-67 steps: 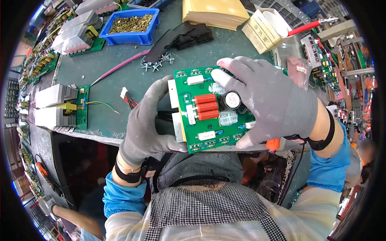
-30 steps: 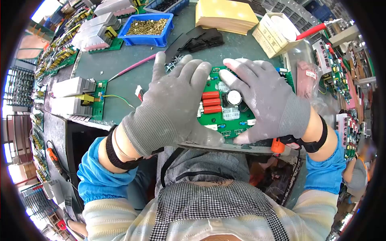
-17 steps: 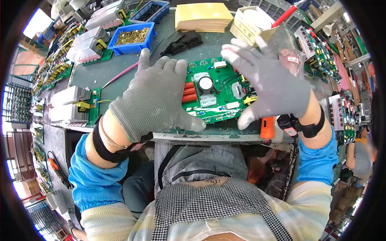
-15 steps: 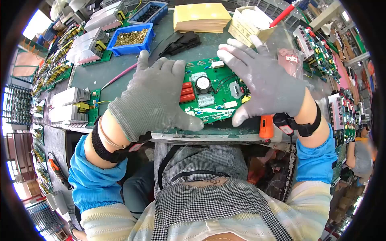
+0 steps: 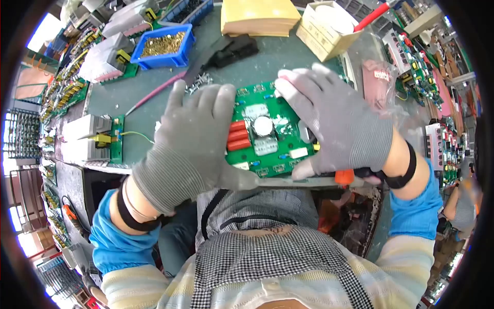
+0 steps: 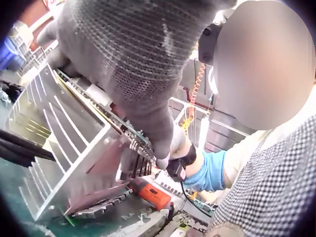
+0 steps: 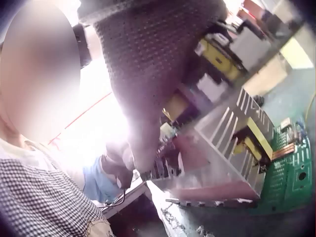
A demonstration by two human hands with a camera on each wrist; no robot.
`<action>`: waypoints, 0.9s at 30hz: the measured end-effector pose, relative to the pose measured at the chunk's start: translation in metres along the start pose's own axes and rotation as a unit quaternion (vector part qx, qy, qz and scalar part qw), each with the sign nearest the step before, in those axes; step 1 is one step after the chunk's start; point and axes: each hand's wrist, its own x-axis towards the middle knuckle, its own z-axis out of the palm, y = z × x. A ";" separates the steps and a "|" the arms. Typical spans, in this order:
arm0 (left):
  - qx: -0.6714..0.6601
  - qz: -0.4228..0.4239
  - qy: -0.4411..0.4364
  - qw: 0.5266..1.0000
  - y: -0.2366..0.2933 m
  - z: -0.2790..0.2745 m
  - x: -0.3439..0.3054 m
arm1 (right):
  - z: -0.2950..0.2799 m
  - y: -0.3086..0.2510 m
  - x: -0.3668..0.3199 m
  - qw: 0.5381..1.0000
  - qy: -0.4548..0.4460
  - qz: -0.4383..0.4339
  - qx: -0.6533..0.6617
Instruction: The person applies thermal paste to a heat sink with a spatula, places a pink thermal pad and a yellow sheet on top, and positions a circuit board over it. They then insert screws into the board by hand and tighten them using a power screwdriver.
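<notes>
Both gloved hands hold a green circuit board (image 5: 270, 121), which carries red cylindrical parts and a round white-topped part. On its left side the left hand (image 5: 195, 134) is spread, thumb along the near edge. The right hand (image 5: 337, 118) spans the right side, fingers toward the far edge, thumb at the near edge. In the left wrist view, the left hand (image 6: 123, 54) reaches over the board assembly, and a finned metal heat sink (image 6: 64, 138) shows below it. The right wrist view is partly blurred; there the right hand (image 7: 153, 64) hides much of its contact.
A blue tray (image 5: 163, 47) of brass-coloured pieces, a yellow stack (image 5: 260, 18) and a carton (image 5: 324, 33) stand at the back. Screws (image 5: 200, 82) and a pink-handled tool (image 5: 154, 93) lie behind the left hand. Another heat-sink assembly (image 5: 85, 135) sits left; an orange handle (image 5: 345, 177) lies right.
Since the oldest frame, the left hand has moved from beside the board to over its left side. Over the last half second, the board and both hands have shifted slightly nearer the body.
</notes>
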 end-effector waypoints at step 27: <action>-0.055 0.046 -0.018 0.997 -0.003 -0.003 0.007 | 0.001 -0.009 0.029 0.999 -0.015 0.016 0.037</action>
